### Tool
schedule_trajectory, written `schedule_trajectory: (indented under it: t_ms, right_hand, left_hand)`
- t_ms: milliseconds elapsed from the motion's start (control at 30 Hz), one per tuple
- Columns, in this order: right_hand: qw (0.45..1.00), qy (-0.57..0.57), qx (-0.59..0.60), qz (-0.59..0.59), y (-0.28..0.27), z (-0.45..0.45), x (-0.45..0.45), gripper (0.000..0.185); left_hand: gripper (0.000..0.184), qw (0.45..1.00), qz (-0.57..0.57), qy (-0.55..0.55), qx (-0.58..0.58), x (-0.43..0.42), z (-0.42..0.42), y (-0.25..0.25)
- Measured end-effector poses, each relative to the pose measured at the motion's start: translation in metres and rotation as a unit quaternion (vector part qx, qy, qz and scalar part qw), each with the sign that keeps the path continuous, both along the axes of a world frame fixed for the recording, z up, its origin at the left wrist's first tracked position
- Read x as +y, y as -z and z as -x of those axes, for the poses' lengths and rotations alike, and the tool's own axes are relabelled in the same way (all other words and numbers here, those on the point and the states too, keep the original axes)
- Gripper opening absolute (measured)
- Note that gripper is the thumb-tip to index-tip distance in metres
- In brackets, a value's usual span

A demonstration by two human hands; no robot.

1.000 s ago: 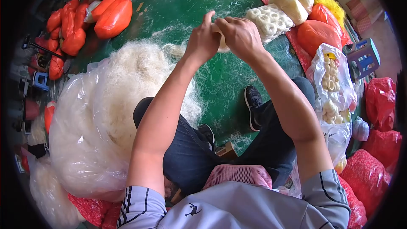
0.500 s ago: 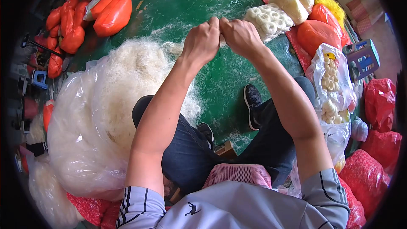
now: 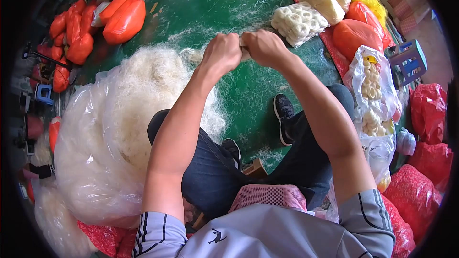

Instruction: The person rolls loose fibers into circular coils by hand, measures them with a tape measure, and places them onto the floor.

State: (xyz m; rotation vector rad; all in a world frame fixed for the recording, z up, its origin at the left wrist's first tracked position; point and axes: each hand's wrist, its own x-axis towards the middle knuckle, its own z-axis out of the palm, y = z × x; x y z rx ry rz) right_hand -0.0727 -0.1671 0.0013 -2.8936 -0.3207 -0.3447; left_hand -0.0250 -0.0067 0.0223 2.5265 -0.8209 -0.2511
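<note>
Left hand (image 3: pixel 221 53): clenched on fibre (image 3: pixel 245 55)
Right hand (image 3: pixel 265 48): clenched on it, likely for tension
Pile (image 3: pixel 148 79): beside knee (image 3: pixel 157 123), within reach

No words, brand names or numbers legible. Grey shirt (image 3: pixel 287 231), bottom centre of frame: small black figure emblem (image 3: pixel 217 236) on the front, no lettering made out with it. Parallel dark stripes on the shirt's left sleeve (image 3: pixel 366 217), lower right, and right sleeve (image 3: pixel 160 234), lower left; plain marks, not letters. Clear plastic bag (image 3: pixel 380 150), right of frame: dark print (image 3: pixel 367 148) on the crumpled film, too small and creased to read. Red bag (image 3: pixel 411 193), lower right: repeating pale motif on the surface, too fine to tell whether any of it is writing.
</note>
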Motion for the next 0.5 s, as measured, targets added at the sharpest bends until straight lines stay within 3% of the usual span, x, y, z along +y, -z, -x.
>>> schedule_trajectory:
  t_ms: [33,233,333,500]
  right_hand:
    - [0.998,-0.014,0.028,-0.047,-0.004,0.001,-0.006,0.009]
    - [0.996,0.003,-0.045,0.077,-0.013,0.011,0.012,0.012]
    - [0.995,0.027,-0.056,0.077,-0.013,0.014,0.021,0.012]
    - [1.000,0.012,-0.001,-0.027,-0.003,0.005,-0.003,0.013]
  left_hand:
    - [0.026,1.000,0.019,0.003,0.005,0.001,-0.001,0.000]
    - [0.021,0.996,0.041,0.002,-0.084,-0.001,0.009,0.006]
    - [0.019,0.993,0.041,0.021,-0.105,0.001,0.005,0.009]
    - [0.023,0.999,0.021,0.014,-0.040,0.000,0.000,0.004]
